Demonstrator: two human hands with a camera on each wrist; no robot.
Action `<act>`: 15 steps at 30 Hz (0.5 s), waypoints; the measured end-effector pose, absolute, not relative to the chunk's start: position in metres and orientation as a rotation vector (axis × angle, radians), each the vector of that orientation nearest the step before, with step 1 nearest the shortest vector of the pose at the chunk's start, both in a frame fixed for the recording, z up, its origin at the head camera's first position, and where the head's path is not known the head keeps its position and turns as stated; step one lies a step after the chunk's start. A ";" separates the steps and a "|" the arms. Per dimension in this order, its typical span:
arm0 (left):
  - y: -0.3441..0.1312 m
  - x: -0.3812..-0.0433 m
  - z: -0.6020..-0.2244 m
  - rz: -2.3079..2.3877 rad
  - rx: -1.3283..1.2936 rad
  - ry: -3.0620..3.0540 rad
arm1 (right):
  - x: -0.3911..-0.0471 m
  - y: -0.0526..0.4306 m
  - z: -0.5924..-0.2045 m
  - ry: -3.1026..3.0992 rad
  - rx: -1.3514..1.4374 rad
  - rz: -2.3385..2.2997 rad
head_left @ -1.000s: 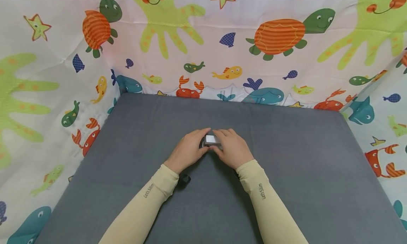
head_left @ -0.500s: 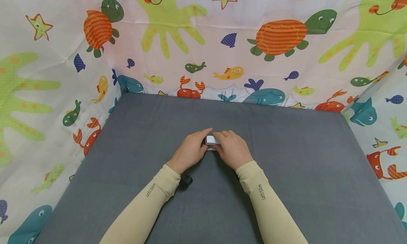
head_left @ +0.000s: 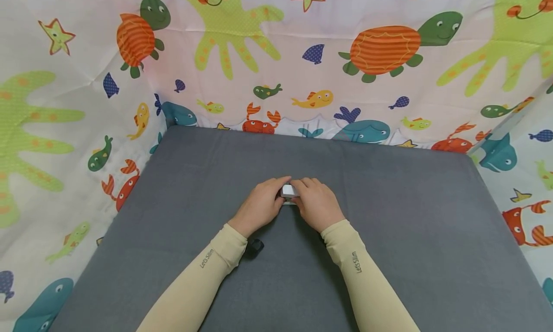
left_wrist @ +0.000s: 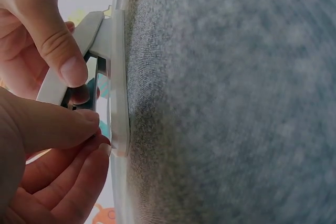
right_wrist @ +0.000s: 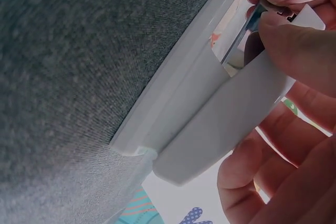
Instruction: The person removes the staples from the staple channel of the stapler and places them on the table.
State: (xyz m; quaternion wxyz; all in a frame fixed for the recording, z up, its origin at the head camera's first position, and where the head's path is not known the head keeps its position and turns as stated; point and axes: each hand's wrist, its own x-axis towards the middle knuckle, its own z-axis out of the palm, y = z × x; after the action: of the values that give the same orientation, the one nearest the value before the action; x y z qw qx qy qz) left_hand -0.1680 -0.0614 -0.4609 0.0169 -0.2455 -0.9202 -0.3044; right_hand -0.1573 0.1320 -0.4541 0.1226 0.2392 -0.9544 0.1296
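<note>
A small white-and-grey stapler [head_left: 288,191] sits on the grey surface between both hands. Its white upper arm [right_wrist: 226,114] is raised at an angle over the pale base [left_wrist: 118,87], with a shiny metal strip [right_wrist: 242,38] in the gap. My left hand [head_left: 259,202] pinches the stapler at its left end, thumb and fingertips close to the metal strip. At the other side my right hand [head_left: 318,203] holds the upper arm, its thumb on top and fingers beneath. Hands hide much of the stapler in the head view.
A grey cloth-covered surface [head_left: 389,236] spreads around the hands. Printed curtains [head_left: 294,67] with sea animals stand at the back and both sides. Beneath the left sleeve [head_left: 196,279] a small black object [head_left: 256,248] shows, its kind unclear.
My left hand has shifted slightly right against the stapler. The pale base edge shows more below the thumbs than a second ago. My right hand stays nearly still.
</note>
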 end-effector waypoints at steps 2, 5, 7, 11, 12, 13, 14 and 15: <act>-0.061 -0.168 -0.462 -0.951 -0.759 -2.861 | -0.157 0.132 -0.454 -2.788 0.696 0.378; -0.062 -0.168 -0.462 -0.958 -0.759 -2.862 | -0.157 0.132 -0.454 -2.784 0.696 0.371; -0.062 -0.169 -0.462 -0.962 -0.760 -2.864 | -0.158 0.131 -0.455 -2.778 0.698 0.363; -0.062 -0.169 -0.463 -0.969 -0.757 -2.868 | -0.158 0.130 -0.454 -2.771 0.701 0.357; -0.062 -0.169 -0.463 -0.969 -0.754 -2.868 | -0.159 0.130 -0.454 -2.771 0.701 0.356; -0.062 -0.169 -0.463 -0.968 -0.752 -2.869 | -0.159 0.130 -0.454 -2.776 0.699 0.356; -0.062 -0.169 -0.463 -0.966 -0.751 -2.870 | -0.159 0.131 -0.454 -2.782 0.696 0.356; -0.061 -0.169 -0.463 -0.964 -0.749 -2.872 | -0.159 0.131 -0.454 -2.790 0.693 0.355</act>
State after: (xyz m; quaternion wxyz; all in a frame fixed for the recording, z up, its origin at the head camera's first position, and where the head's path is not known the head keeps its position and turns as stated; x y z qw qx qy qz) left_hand -0.1692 -0.0614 -0.4634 0.0106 -0.2401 -0.9203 -0.3088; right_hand -0.1586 0.1308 -0.4541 0.1223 0.2375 -0.9559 0.1217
